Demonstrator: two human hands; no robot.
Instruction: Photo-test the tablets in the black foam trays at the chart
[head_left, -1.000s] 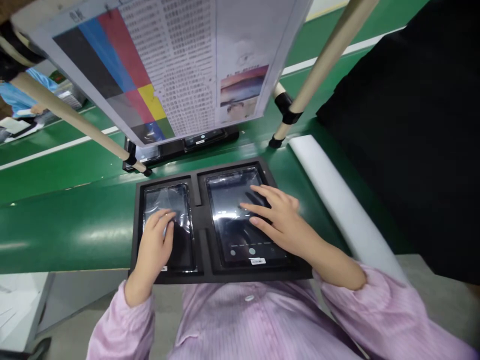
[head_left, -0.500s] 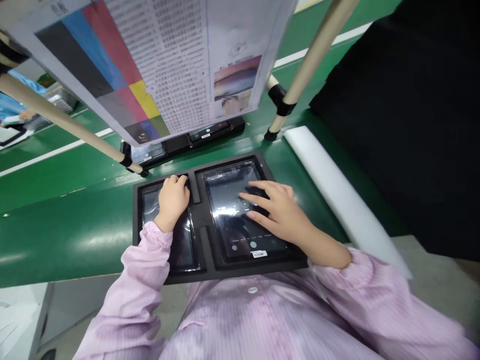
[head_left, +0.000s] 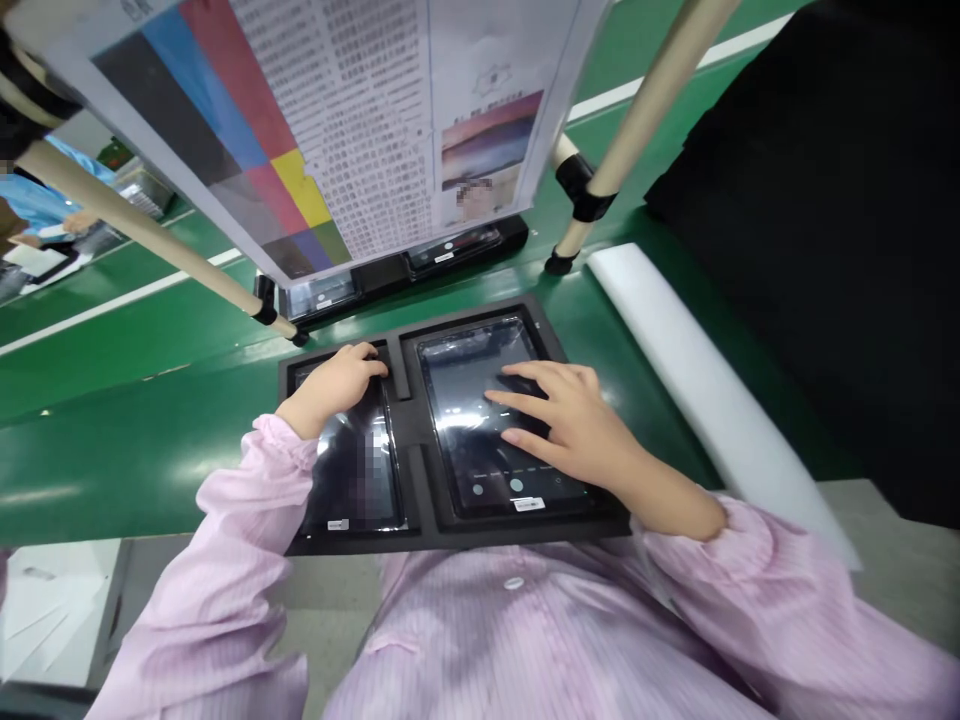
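A black foam tray (head_left: 411, 500) lies on the green belt and holds two tablets wrapped in clear film. My left hand (head_left: 337, 380) curls over the top edge of the left tablet (head_left: 360, 480), fingers bent around its upper right corner. My right hand (head_left: 574, 425) rests on the screen of the right tablet (head_left: 480, 400) with its fingers stretched out and spread; that screen shows small round icons near its lower edge.
A colour and text test chart (head_left: 337, 120) hangs tilted above the belt on beige tubes (head_left: 645, 110). Another black tray with tablets (head_left: 405, 270) sits behind it. A white foam strip (head_left: 697, 370) and black cloth (head_left: 825, 250) lie right. A person in blue (head_left: 37, 195) works far left.
My left hand slid from the lower part of the left tablet up to its top edge and curled over it. My right hand stayed on the right screen.
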